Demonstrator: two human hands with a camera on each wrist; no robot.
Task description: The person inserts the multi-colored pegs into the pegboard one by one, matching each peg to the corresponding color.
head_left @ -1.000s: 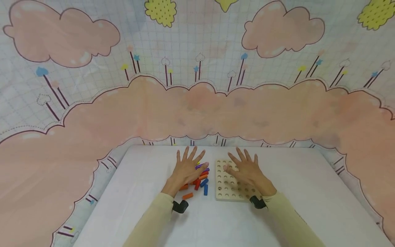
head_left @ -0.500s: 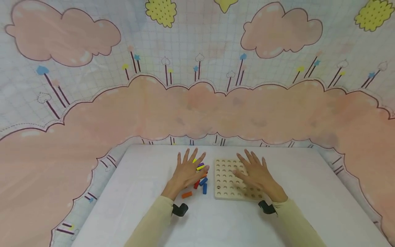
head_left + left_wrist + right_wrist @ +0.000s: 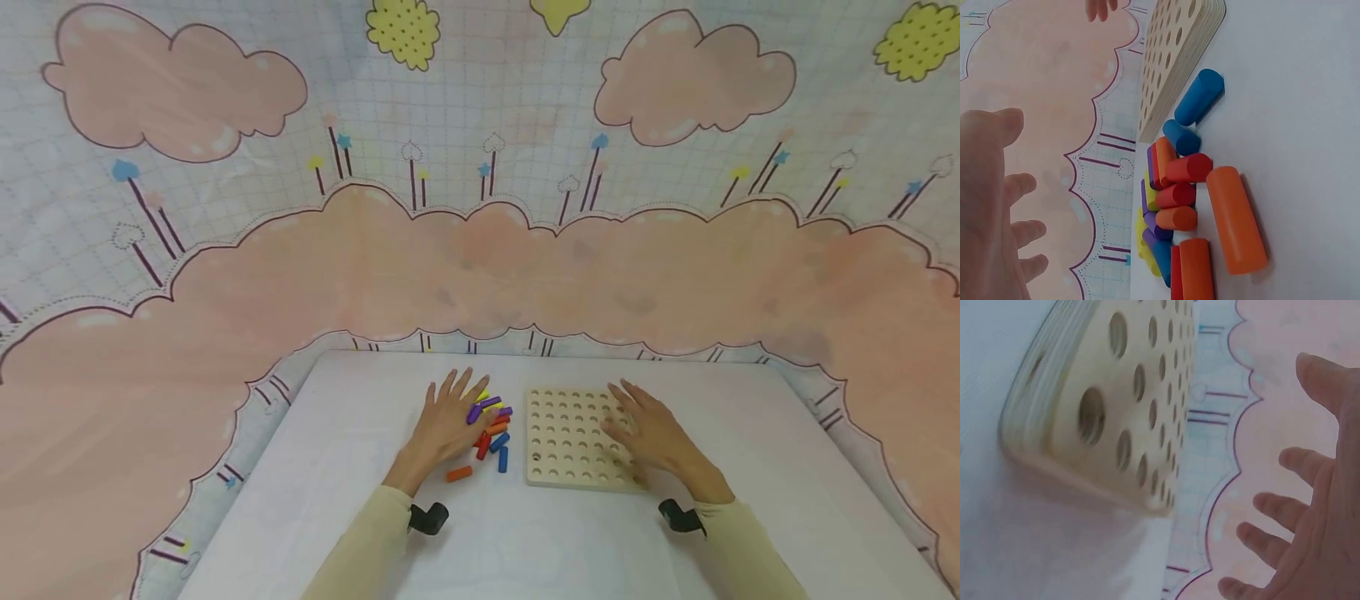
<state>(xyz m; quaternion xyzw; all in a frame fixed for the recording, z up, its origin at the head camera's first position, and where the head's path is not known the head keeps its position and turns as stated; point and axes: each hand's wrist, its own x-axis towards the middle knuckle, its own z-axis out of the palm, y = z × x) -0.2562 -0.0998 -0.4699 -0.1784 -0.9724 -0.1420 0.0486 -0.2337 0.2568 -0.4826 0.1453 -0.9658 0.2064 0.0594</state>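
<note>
Setup step, I judge. Left hand [image 3: 444,423] spread flat beside the peg pile [image 3: 489,429] on the tabletop [image 3: 570,542]; right hand [image 3: 651,433] spread over the pegboard [image 3: 564,440] edge. Neither grip pinches anything. Next: pick one peg.
</note>
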